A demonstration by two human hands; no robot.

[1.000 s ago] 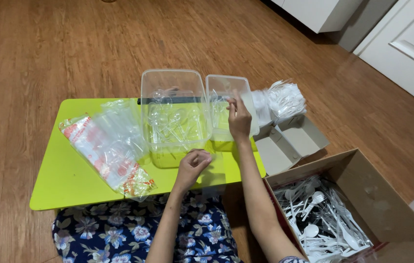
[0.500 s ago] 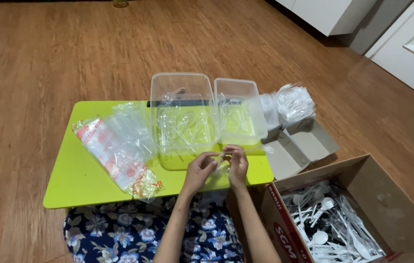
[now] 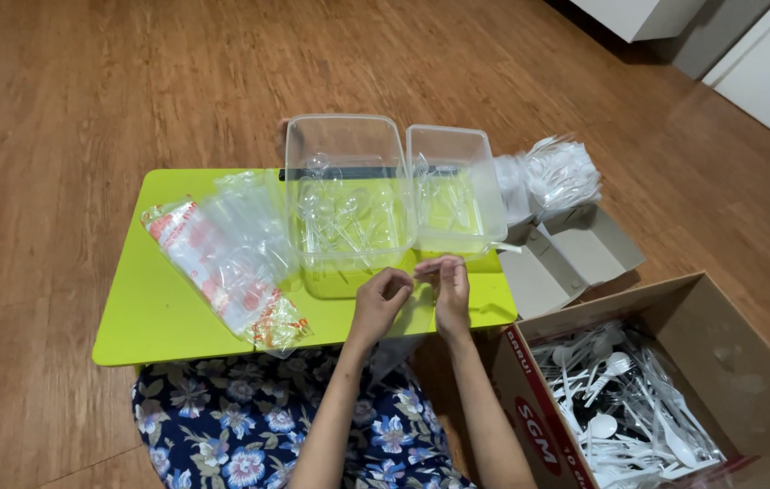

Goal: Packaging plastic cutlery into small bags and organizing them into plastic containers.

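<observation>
My left hand [image 3: 380, 299] and my right hand [image 3: 447, 287] meet over the front edge of the lime-green low table [image 3: 158, 312]. Between their fingertips they pinch a small clear plastic bag [image 3: 418, 274], hard to make out. Just beyond them stand two clear plastic tubs: the larger tub [image 3: 346, 201] holds several clear plastic spoons, the smaller tub [image 3: 454, 190] holds clear cutlery too. A stack of clear plastic bags with red print [image 3: 226, 263] lies on the table to the left of my hands.
A cardboard box [image 3: 720, 353] of white plastic spoons and forks sits on the wooden floor at the right. A small open grey carton [image 3: 566, 263] and a bundle of white cutlery in plastic [image 3: 553, 177] lie behind it. My floral-clothed lap [image 3: 249, 426] is under the table's front edge.
A second ago my right hand was reaching into the smaller tub. It came back to the table's front edge and joined my left hand, and both now pinch the clear bag.
</observation>
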